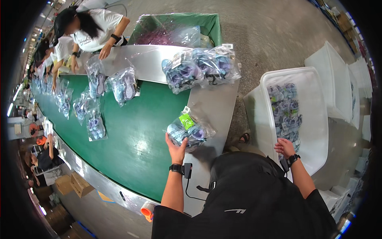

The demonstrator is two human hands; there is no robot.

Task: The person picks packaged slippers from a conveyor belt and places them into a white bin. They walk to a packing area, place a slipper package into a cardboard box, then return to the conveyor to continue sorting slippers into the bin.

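My left hand (177, 148) grips the near left edge of a clear plastic bag of shoes (196, 132), thumb and fingers spread around it. Light blue and lilac shoes show through the plastic, with a bright green tag (186, 121) on top. This bag is at the end of the green conveyor belt (139, 139), by the metal edge. My right hand (285, 147) is over the near left side of a white bin (318, 119), its fingers loosely bent and nothing visible in them. Bagged shoes (285, 107) lie inside the bin.
More bagged shoes (201, 67) sit on the metal ledge ahead; several bags (124, 85) lie along the belt. A co-worker (95, 30) reaches over the far side. Behind the ledge stands a green-lined container (215, 30). An orange tape roll (147, 210) is at the belt's near edge.
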